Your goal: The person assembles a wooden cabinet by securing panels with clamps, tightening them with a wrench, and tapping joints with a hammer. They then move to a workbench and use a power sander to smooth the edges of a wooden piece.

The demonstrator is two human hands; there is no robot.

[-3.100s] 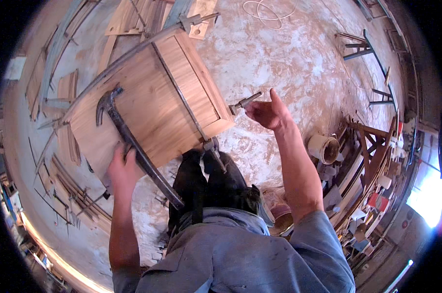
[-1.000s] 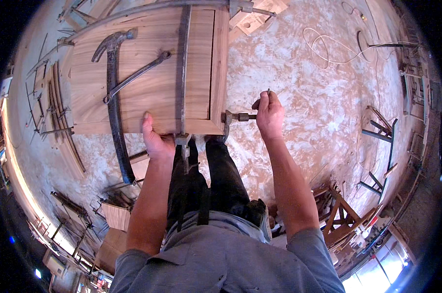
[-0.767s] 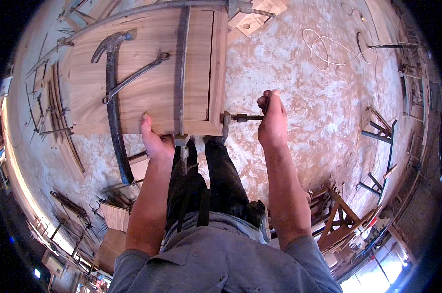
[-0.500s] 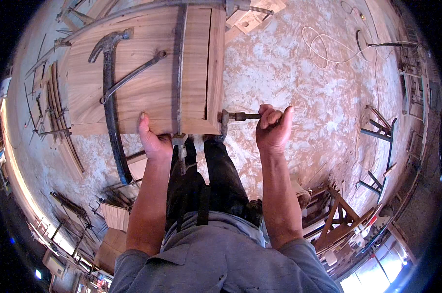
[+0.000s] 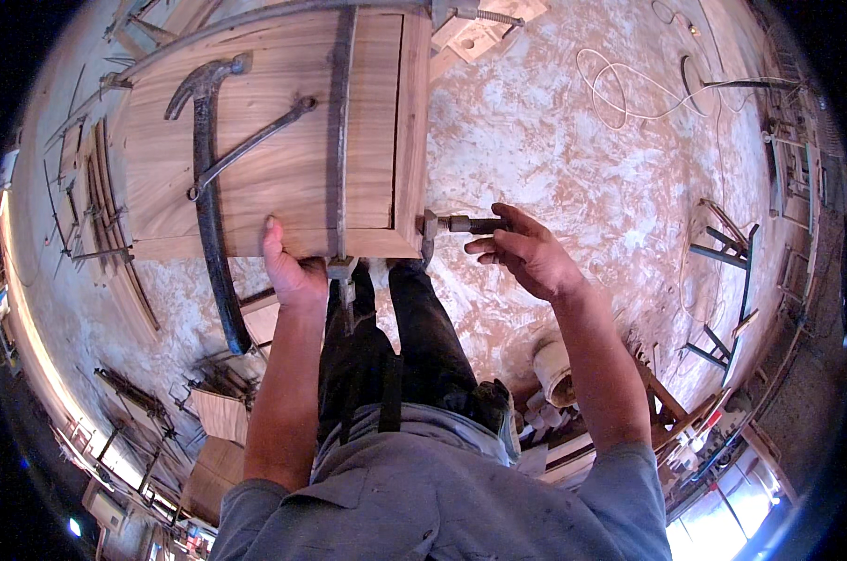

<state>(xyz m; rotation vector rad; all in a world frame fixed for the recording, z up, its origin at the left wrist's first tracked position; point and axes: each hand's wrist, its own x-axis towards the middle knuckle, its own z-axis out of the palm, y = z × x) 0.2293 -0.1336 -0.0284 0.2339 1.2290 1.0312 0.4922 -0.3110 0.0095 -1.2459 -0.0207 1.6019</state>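
Clamp screw, one | at four-o'clock corner of wooden panel | long axis nine-to-three | ten o'clock from right hand, the nearer: fingers spread, contact unclear | left hand: grasping panel's six-o'clock edge

The person wears a blue-grey shirt of soft, matte cloth, with creases gathered at its waist and a few small dark specks on its front. On the left of the shirt's chest lies a pointed fold or flap; which of the two is unclear. The shirt's left sleeve and right sleeve are short and loose. Beyond them the forearms, left hand and right hand are bare. Below the shirt's hem come black trousers, with a narrow dark strap hanging over them.
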